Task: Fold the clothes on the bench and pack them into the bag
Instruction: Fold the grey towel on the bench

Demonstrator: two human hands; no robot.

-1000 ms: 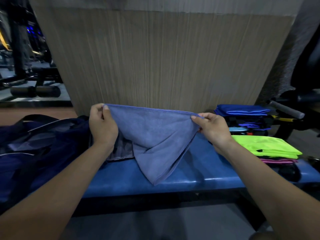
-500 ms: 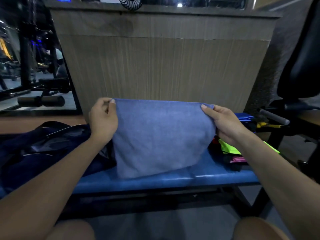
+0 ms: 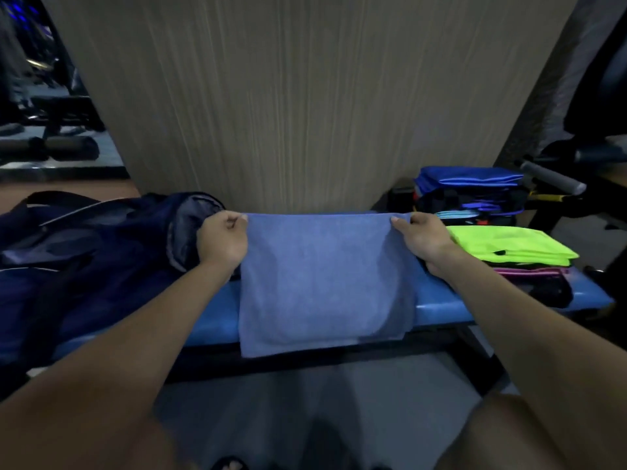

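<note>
Your left hand [image 3: 222, 240] and right hand [image 3: 422, 240] each pinch a top corner of the towel [image 3: 322, 283], half-folded over the counter [image 3: 437, 305]. Bag [image 3: 101, 252] sits left; folded stacks [image 3: 509, 245] remain unpacked.

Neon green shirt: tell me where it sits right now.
In the head view the neon green shirt lies folded on top of a pile at the right end of the blue bench, just beyond the right hand.

Blue bench [image 3: 437, 301] under navy bag [image 3: 88, 252], blue towel [image 3: 322, 283], folded clothes stacks [image 3: 509, 245].
</note>
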